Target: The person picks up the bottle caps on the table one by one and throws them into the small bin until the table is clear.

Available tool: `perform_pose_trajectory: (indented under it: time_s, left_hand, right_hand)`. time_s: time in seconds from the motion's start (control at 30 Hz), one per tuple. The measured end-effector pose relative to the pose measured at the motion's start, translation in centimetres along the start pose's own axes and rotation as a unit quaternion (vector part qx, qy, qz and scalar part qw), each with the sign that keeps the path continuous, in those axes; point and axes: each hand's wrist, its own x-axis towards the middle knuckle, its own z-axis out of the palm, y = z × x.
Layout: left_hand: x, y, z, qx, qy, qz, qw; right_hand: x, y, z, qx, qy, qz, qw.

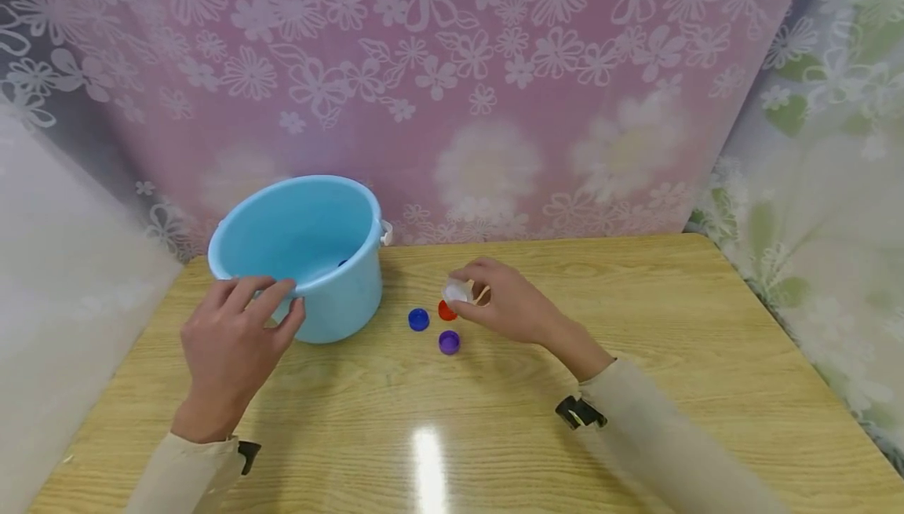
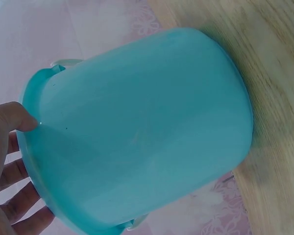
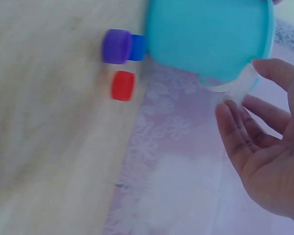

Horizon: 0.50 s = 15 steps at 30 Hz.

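At the left of the table stands a light blue bucket [image 1: 346, 302]. My left hand [image 1: 229, 345] grips its near rim, with the thumb [image 2: 22, 117] against the outer wall and the fingers over the inside. My right hand [image 1: 512, 304] pinches a translucent white bottle cap [image 1: 457, 291] between thumb and fingers, raised above the table to the right of the bucket. Just below it sits a red bottle cap [image 1: 446, 311], partly covered in the head view. A blue bottle cap [image 1: 418, 319] and a purple bottle cap [image 1: 449, 342] lie close by, hollow sides up.
A small dark blue thing [image 1: 342, 263] shows at the bottom inside the bucket. White handle mounts [image 1: 386, 233] stick out from its sides. The wooden table [image 1: 636, 326] ends at a pink floral curtain [image 1: 487, 161] behind, with pale fabric [image 1: 833, 278] to the right.
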Motion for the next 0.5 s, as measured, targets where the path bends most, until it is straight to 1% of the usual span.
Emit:
perform_pose_trajectory:
  time_s: [0.13,0.3,0.4,0.5]
  left_hand:
    - [0.1,0.0,0.0,0.007,0.0,-0.002,1.0]
    - [0.3,0.1,0.0,0.016,-0.012,-0.006,0.9998]
    - [0.4,0.2,-0.1,0.016,-0.014,-0.011,0.9997]
    - [0.3,0.3,-0.1,0.015,-0.011,-0.018,0.9997]
  right_hand:
    - [1.5,-0.9,-0.6,0.015,0.05,-0.012,0.999]
    - [3.2,-1.8,-0.7,0.068,0.105,-0.003,0.992]
    - [4.5,-2.3,-0.5,0.091,0.125,0.011,0.988]
    - [5.9,-2.5,0.0,0.103,0.134,0.022,0.985]
